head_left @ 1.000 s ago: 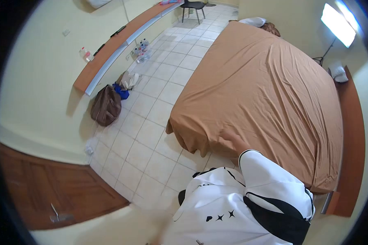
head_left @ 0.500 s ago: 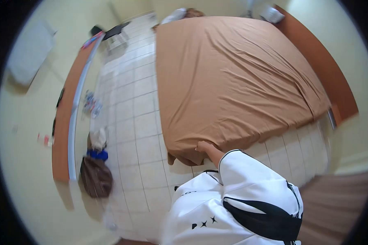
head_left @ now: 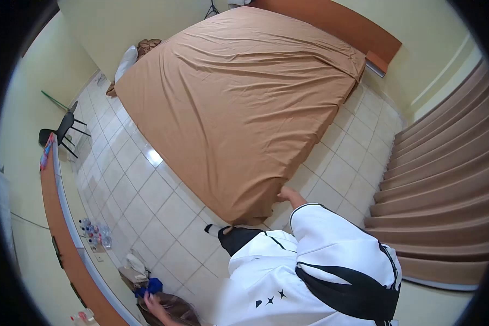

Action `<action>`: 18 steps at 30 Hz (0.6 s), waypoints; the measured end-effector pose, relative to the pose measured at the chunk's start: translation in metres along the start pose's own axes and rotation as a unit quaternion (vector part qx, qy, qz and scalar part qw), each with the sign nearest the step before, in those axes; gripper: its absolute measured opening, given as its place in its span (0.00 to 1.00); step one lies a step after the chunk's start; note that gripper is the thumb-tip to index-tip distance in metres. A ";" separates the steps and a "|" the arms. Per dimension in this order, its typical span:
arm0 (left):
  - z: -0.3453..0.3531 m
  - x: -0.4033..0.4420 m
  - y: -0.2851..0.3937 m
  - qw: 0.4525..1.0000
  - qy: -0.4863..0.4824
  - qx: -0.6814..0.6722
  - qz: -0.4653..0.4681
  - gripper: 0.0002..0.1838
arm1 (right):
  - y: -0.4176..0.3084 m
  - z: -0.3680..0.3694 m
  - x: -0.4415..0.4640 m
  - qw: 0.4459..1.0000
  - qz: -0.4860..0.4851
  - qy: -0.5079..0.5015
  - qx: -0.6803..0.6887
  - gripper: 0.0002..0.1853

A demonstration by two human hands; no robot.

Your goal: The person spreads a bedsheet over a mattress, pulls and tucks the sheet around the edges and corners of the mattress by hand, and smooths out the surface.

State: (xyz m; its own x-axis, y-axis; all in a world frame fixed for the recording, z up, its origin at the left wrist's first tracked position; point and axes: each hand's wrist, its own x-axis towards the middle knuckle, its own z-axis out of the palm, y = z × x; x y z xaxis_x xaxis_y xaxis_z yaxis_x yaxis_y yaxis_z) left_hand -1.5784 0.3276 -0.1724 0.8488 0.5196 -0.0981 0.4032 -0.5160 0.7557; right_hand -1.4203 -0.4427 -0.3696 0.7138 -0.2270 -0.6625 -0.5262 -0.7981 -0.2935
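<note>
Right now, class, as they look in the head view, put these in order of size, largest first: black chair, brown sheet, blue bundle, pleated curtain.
1. Brown sheet
2. Pleated curtain
3. Black chair
4. Blue bundle, partly hidden

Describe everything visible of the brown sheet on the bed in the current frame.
The brown sheet is plain, matte and cloth-like, spread over the bed with its far right side by the wooden headboard. Long creases and ripples run across the top. It drapes over the near corner in bunched folds, above the tiled floor. The right hand is at its edge beside that corner; whether the fingers grip it cannot be made out.
</note>
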 end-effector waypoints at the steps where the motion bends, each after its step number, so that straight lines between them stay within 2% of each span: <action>1: 0.029 0.038 0.052 0.997 -0.020 -0.065 0.030 0.19 | -0.001 0.010 0.006 1.000 0.001 0.018 0.018 0.19; 3: 0.051 0.107 0.135 0.988 -0.129 -0.053 0.069 0.19 | -0.010 0.021 0.012 0.998 0.025 0.033 0.045 0.18; 6: 0.075 0.209 0.149 0.977 -0.180 -0.086 0.079 0.18 | -0.083 0.005 0.024 0.994 0.092 0.015 0.055 0.18; 8: 0.079 0.258 0.111 0.978 -0.184 -0.079 0.056 0.18 | -0.149 -0.011 0.038 0.993 0.106 -0.001 0.055 0.18; 11: 0.074 0.306 -0.028 0.979 -0.187 0.007 -0.075 0.18 | -0.269 -0.041 0.085 0.997 0.059 0.012 0.049 0.18; 12: 0.067 0.306 -0.063 0.956 -0.178 -0.106 -0.208 0.17 | -0.312 -0.051 0.102 0.998 0.040 0.019 0.049 0.18; 14: 0.059 0.306 -0.075 0.937 -0.181 -0.062 -0.292 0.17 | -0.401 -0.071 0.139 0.995 -0.042 0.057 0.073 0.18; 17: 0.045 0.332 -0.087 0.925 -0.181 -0.024 -0.332 0.16 | -0.552 -0.104 0.158 0.982 -0.147 0.075 0.092 0.18; 18: 0.042 0.343 -0.087 0.923 -0.178 -0.024 -0.339 0.16 | -0.591 -0.108 0.161 0.982 -0.154 0.067 0.089 0.18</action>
State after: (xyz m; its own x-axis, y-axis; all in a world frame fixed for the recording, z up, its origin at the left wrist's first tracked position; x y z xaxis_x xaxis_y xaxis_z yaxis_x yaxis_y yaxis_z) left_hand -1.3085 0.5223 -0.2989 0.4689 0.4511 -0.7594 0.8749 -0.1194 0.4693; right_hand -0.9441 -0.0676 -0.2280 0.8995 -0.0715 -0.4310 -0.3402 -0.7334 -0.5885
